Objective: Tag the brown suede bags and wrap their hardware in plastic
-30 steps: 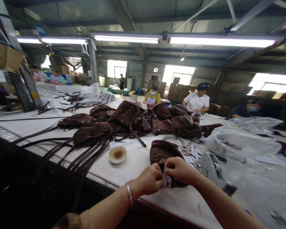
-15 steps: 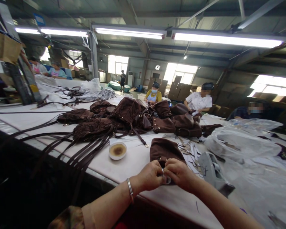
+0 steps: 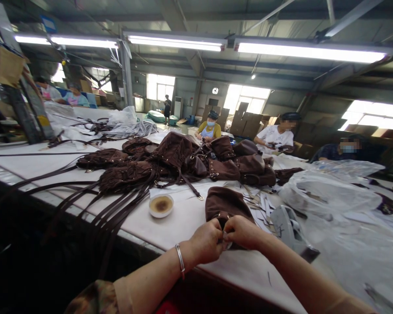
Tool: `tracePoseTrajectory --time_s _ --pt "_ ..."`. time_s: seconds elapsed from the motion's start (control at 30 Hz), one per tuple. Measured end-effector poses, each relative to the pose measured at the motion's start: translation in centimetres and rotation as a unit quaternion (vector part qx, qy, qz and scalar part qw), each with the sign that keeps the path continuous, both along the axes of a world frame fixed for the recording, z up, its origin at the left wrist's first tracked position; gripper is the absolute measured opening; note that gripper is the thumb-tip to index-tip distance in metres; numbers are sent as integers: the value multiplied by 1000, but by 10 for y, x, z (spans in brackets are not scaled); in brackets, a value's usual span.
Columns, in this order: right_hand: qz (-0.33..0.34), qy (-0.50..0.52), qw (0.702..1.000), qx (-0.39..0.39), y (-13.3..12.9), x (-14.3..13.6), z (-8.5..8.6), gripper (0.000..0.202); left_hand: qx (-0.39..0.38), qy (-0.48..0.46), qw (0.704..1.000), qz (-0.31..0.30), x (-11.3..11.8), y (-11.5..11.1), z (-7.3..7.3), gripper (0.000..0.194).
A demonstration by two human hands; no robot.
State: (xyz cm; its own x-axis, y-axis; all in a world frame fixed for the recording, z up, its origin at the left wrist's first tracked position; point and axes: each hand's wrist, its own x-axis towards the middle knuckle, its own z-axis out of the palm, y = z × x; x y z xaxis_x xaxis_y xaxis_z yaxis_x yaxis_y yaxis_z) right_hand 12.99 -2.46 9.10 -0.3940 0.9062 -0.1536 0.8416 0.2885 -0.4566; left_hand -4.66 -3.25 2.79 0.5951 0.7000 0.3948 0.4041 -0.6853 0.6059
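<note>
A dark brown drawstring-style bag (image 3: 227, 203) with small metal eyelets lies at the table's front edge, its near end under my hands. My left hand (image 3: 209, 240) is closed, thumb and fingers pinched together at that near end. From the other side my right hand (image 3: 244, 232) meets it, also closed in a pinch, the fingertips of both almost touching. A small whitish, clear-looking piece (image 3: 228, 245) shows just below the fingers; what it is I cannot make out. The exact bit pinched is largely hidden by the fingers.
Left of the bag stands a white bowl (image 3: 161, 206) of brownish paste. Behind lies a heap of brown bags (image 3: 173, 152), straps (image 3: 118, 218) trailing over the edge. A grey tape dispenser (image 3: 293, 231), paper strips (image 3: 262, 209) and plastic bags (image 3: 330, 192) lie right. Several people work beyond.
My right hand has shifted slightly left and its fingers have curled more over the bag's near end. Less of the whitish piece shows. The view has moved a little.
</note>
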Motion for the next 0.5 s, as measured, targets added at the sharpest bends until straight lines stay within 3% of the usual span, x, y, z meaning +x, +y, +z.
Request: tracePoseTrajectory --time_s 0.1,0.27,0.4,0.5 --pt "0 0 999 34 -6 -2 -2 11 -5 -2 1000 -4 1 0 1 11" --pt "31 -37 983 176 -22 -3 -9 14 -17 -4 999 -32 -1 7 4 9" --pt "61 -91 949 295 -31 1 -24 12 -20 16 998 -54 0 14 8 5" --pt "97 -93 906 402 -36 4 -33 19 -31 28 999 -29 4 16 10 6"
